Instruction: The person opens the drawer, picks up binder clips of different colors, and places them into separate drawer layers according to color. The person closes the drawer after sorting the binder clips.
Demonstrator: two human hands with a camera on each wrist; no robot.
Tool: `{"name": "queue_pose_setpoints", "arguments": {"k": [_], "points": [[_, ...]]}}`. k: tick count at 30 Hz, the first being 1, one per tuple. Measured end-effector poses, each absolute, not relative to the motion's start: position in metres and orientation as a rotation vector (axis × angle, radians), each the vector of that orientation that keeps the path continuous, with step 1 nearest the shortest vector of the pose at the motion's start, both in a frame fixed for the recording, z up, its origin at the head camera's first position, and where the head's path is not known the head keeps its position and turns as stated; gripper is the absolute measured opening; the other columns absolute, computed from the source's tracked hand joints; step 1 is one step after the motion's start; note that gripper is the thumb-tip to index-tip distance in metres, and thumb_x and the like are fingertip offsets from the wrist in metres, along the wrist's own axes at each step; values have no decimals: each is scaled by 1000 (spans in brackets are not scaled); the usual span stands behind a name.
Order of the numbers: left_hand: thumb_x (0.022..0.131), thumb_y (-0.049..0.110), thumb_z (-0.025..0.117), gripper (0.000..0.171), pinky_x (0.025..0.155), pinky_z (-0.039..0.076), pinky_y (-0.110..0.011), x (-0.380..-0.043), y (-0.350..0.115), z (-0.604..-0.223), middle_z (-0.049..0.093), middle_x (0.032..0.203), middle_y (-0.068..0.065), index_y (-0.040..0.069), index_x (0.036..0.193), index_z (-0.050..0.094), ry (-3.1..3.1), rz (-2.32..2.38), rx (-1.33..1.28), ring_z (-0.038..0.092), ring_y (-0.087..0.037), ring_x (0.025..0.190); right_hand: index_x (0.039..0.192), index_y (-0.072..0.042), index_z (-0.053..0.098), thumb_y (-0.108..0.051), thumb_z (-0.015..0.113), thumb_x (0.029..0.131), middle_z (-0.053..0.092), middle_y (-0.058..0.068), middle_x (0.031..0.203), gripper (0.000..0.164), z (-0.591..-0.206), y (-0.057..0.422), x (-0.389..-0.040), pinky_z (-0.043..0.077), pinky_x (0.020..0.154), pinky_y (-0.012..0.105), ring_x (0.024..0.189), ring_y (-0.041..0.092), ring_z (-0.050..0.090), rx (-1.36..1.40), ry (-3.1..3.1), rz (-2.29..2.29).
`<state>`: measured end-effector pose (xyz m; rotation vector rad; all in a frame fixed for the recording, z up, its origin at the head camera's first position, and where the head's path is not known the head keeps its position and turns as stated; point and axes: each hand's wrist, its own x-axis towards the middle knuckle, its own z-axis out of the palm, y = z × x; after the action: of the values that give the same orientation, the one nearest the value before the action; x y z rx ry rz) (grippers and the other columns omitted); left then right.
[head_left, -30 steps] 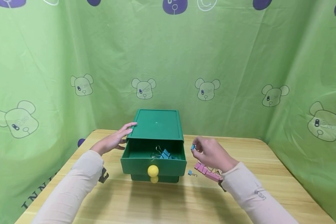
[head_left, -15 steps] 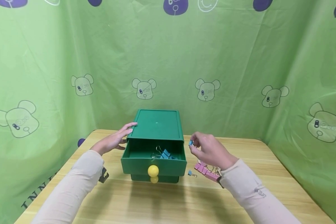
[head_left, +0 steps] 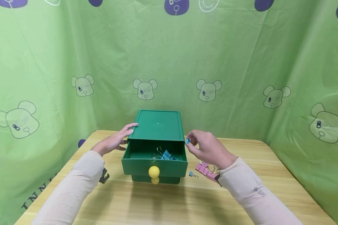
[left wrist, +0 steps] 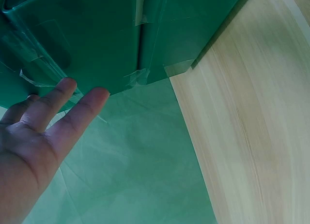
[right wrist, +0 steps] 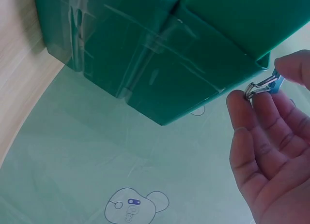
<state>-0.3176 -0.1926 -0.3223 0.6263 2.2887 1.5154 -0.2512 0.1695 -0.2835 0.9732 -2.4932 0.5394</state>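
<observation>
The cabinet [head_left: 157,123] stands on the table [head_left: 259,162], with the curtain [head_left: 171,62] behind it; the upper drawer [head_left: 135,167] is out at the front, above the lower drawer [head_left: 140,179], and bears a knob [head_left: 154,172]; inside, to the right and near the front, lie the drawer clips [head_left: 166,155]; the left hand [head_left: 114,141] is at the cabinet's left side; the right hand [head_left: 209,148] is at the right, its held clip [head_left: 187,141] just beside the cabinet; on the table, right of the drawers, lies the lone clip [head_left: 191,173]; further right, the heap of clips [head_left: 202,169].
</observation>
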Motion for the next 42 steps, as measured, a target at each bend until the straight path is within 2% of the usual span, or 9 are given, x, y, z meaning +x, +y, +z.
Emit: {"name": "queue_pose_setpoints", "arguments": {"k": [8, 25, 34, 42], "points": [[104, 51, 24, 57, 102, 26, -71, -317, -192, -321, -4, 160, -17, 29, 155, 9, 2294, 1514, 625, 17, -61, 134, 100, -2, 63, -8, 71, 87, 63, 2, 86, 16, -278, 161, -248, 55, 71, 30, 78, 16, 61, 989, -2463, 509], [104, 50, 25, 57, 102, 24, -72, -316, -192, -321, -4, 160, -17, 29, 155, 9, 2291, 1519, 627, 15, -62, 134, 102, -3, 64, -12, 73, 87, 64, 1, 86, 20, -271, 141, -244, 54, 72, 28, 79, 15, 61, 1063, -2433, 478], [104, 51, 25, 58, 102, 26, -71, -317, -192, -323, -4, 160, -17, 29, 155, 10, 2290, 1516, 628, 16, -62, 134, 110, 0, 63, -16, 73, 89, 68, 8, 93, 28, -269, 138, -241, 56, 76, 32, 83, 17, 63, 1060, -2482, 517], [104, 51, 24, 57, 102, 26, -71, -317, -192, -322, -3, 160, -17, 29, 155, 9, 2297, 1517, 627, 17, -61, 134, 107, 0, 63, -13, 71, 90, 64, -1, 83, 23, -275, 142, -247, 54, 68, 26, 74, 11, 61, 1003, -2454, 601]]}}
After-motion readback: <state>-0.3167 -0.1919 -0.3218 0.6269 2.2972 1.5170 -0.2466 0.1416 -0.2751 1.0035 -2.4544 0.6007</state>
